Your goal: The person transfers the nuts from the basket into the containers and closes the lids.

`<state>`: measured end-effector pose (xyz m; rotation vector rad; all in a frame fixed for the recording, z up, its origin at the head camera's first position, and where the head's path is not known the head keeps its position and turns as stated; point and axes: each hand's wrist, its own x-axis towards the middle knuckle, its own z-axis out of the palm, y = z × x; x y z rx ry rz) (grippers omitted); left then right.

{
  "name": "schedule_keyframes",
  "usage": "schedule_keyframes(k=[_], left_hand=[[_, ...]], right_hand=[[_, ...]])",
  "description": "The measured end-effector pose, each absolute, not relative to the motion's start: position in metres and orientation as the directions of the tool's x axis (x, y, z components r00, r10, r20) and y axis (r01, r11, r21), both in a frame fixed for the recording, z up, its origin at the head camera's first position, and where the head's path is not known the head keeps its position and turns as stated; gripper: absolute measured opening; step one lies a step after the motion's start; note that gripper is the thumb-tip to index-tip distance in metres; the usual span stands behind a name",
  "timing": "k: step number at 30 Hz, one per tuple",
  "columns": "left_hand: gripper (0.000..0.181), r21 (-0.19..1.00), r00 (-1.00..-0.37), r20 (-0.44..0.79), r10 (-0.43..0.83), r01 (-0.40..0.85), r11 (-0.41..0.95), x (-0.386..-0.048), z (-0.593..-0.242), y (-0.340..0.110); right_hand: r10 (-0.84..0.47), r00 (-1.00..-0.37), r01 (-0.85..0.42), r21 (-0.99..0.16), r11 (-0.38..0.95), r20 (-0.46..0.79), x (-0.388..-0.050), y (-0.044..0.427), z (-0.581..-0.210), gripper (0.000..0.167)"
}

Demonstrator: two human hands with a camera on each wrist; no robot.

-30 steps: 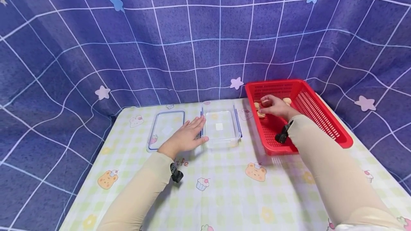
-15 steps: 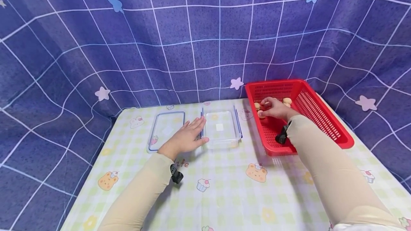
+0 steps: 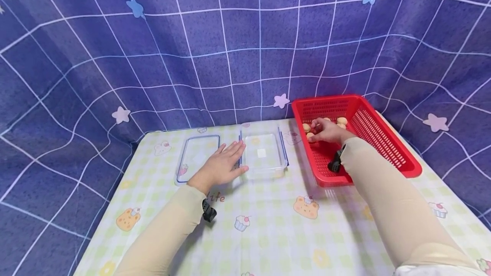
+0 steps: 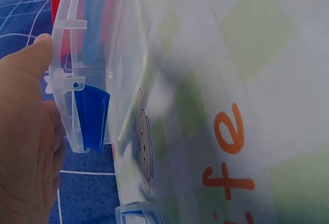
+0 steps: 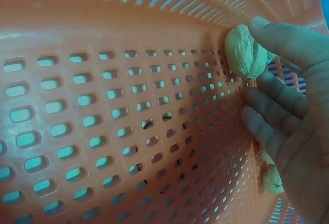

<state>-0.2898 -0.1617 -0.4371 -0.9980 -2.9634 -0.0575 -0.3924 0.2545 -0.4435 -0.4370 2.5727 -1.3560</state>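
Note:
In the head view a clear plastic food container [image 3: 264,169] with blue side clips stands on the table. My left hand [image 3: 225,166], fingers straight and thumb spread, rests against its left side; the left wrist view shows that hand [image 4: 25,111] at the rim, beside a blue clip [image 4: 93,118]. My right hand [image 3: 329,132] reaches into a red plastic basket [image 3: 326,181], thumb and fingers on a walnut [image 5: 245,53] by the basket's left wall. The thumb tip touches the walnut's edge, with curled fingers just beneath. Another walnut [image 5: 272,179] lies under the hand.
Left of the container lies its clear lid [image 3: 192,156] with a blue seal, partly behind my left hand. More walnuts [image 3: 342,121] sit at the back of the basket. A blue curtain [image 3: 192,54] hangs behind the table, which has a checked cloth [image 3: 276,233].
In the basket, my right hand has shifted slightly and its thumb and fingers have come onto the walnut by the left wall. The left hand stays at the container.

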Motion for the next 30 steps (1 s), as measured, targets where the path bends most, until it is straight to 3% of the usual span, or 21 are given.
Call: schedule_keyframes(k=[9, 30], left_hand=[[0.08, 0.039, -0.802, 0.022, 0.597, 0.598, 0.801, -0.288, -0.44, -0.161], [0.081, 0.014, -0.803, 0.033, 0.596, 0.596, 0.803, -0.289, -0.436, -0.16]], right_hand=[[-0.371, -0.927, -0.161, -0.83, 0.534, -0.059, -0.37, 0.246, -0.42, 0.044], [-0.385, -0.923, -0.242, -0.751, 0.614, -0.017, -0.395, 0.253, -0.443, 0.038]])
